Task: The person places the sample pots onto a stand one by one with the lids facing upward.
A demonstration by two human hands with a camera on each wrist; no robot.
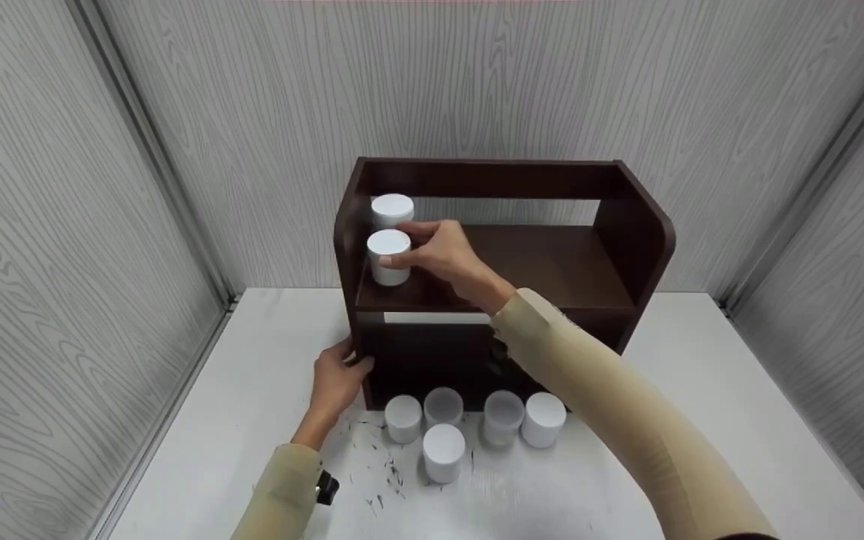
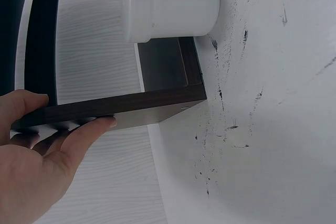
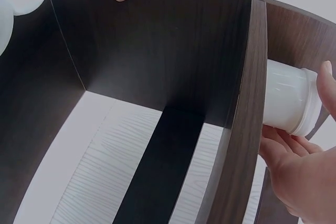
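On the upper level of a dark brown wooden shelf (image 1: 552, 262), my right hand (image 1: 447, 251) holds a white lidded jar (image 1: 388, 244) at the left end. Thumb and fingers lie on either side of this jar, as the right wrist view also shows. Right behind it stands a second white jar (image 1: 392, 204), close to the left side panel. My left hand (image 1: 338, 379) grips the front edge of that side panel (image 2: 115, 106) low down. In the left wrist view the fingers and thumb lie on both sides of the panel.
Several containers stand on the white table (image 1: 282, 322) before the shelf, including a white jar (image 1: 444, 452) nearest the front and a translucent-topped cup (image 1: 503, 416). Dark scuffs mark the tabletop. Grey wood-patterned walls (image 1: 477, 82) enclose the back and sides.
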